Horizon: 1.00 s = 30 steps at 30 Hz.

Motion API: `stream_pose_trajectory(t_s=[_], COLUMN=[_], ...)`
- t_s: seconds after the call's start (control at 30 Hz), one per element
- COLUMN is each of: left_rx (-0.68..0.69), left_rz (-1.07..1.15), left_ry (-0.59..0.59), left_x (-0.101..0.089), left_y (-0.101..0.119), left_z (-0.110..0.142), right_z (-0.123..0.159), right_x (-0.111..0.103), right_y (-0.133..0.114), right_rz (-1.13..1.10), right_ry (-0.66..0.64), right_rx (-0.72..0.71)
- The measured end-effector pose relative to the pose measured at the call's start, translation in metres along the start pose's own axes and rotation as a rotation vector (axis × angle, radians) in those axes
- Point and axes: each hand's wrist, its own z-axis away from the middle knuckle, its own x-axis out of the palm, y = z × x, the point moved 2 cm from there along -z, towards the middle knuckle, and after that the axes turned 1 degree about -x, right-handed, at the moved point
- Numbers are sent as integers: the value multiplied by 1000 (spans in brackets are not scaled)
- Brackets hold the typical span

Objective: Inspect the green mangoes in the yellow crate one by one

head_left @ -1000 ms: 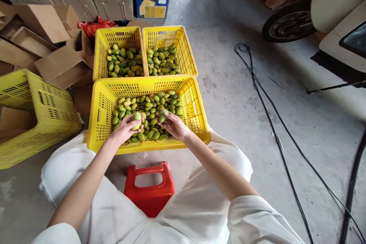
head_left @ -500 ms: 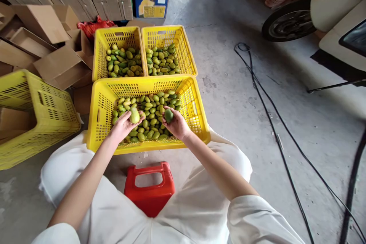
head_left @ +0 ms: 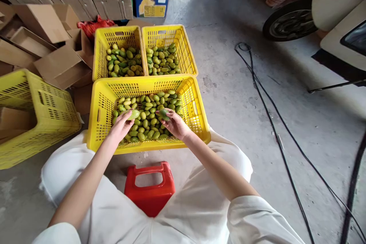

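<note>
My left hand (head_left: 122, 125) is closed round a pale yellow-green mango (head_left: 134, 114), above the left part of the near yellow crate (head_left: 143, 148). In my right hand (head_left: 176, 125) is a darker green mango (head_left: 164, 114), gripped between thumb and fingers. Both hands are inside the crate's outline, a short way apart. Below them lie many small green and yellowish mangoes (head_left: 142, 136), heaped on the crate's floor. My hands hide part of the heap.
Two yellow crates with mangoes, a left one (head_left: 98, 51) and a right one (head_left: 188, 51), adjoin the far side. Another yellow crate (head_left: 55, 110) and cardboard boxes (head_left: 58, 65) lie left. A red plastic stool (head_left: 150, 198) stands between my legs; black cables (head_left: 274, 122) cross the floor at right.
Both mangoes have been turned in my fingers. The left one now lies more sideways, and my right hand has rolled inward slightly. The crates have stayed put.
</note>
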Motion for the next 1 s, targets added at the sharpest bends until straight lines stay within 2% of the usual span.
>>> stream_pose_trajectory(t_s=[0.13,0.3,0.4,0.47,0.57,0.7,0.87,1.0], left_rx=[-24,-117,-163,-182,-183,-160,-71,-21], left_rz=[61,99,67,40,19,63,78,31], left_ry=[33,128,171,139,81,68,59,28], left_x=[8,26,34,37,37,30,23,17], left_y=[2,9,12,13,14,13,9,7], left_z=[5,21,29,32,32,26,19,14], right_z=[2,3,2,1,0,-1,-4,-7], right_x=[2,3,1,-1,-2,-3,-9,-11], right_y=[-2,-4,-5,-5,-4,-2,-2,-2], right_rz=[0,1,-6,-24,-58,-32,-18,-99], right_ry=[-2,-8,36,86,126,109,124,160], right_rx=[-14,2,36,48,39,34,59,26])
